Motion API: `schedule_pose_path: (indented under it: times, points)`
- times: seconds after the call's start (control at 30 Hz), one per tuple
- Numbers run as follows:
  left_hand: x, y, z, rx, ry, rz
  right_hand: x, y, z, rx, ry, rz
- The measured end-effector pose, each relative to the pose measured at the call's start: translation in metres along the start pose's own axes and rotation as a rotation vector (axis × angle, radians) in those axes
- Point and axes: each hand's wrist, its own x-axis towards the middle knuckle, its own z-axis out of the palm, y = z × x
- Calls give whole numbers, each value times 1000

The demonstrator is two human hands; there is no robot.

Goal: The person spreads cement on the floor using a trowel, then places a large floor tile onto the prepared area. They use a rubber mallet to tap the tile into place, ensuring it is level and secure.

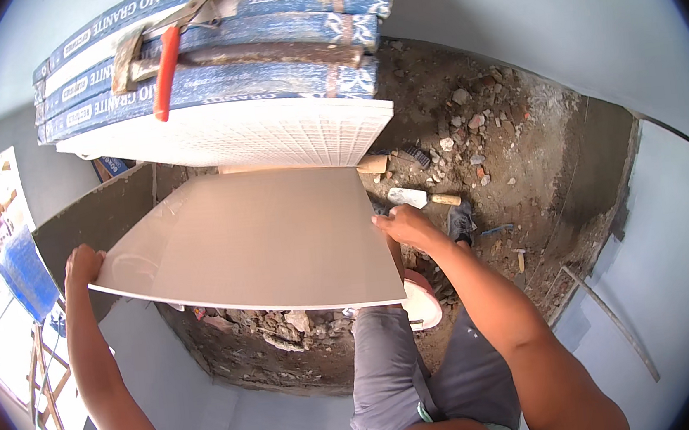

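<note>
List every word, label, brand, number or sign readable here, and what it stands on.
Wording isn't copied out here; only its place is given.
Stacked blue cartons: large white lettering, readable, repeated along their sides; the finest print is too blurred.
Blue item below the cartons' left end in the picture: white characters, partly hidden.
Large beige tile: none visible.

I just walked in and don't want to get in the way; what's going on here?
A person holds a large beige tile, the left hand at its left edge and the right hand at its right. Beyond it are a white gridded panel and blue packages, with a hammer resting on them. A trowel lies on the rubble-strewn ground.
</note>
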Motion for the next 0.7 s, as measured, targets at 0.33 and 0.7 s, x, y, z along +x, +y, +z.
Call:
schedule_pose_path:
  times: [0.33, 0.7]
  points:
    - [-140, -31, 47, -171, 6, 411, 53, 57, 30, -336, -26, -25]
    - [-343, 17, 65, -109, -249, 31, 50, 174, 59, 68, 119, 144]
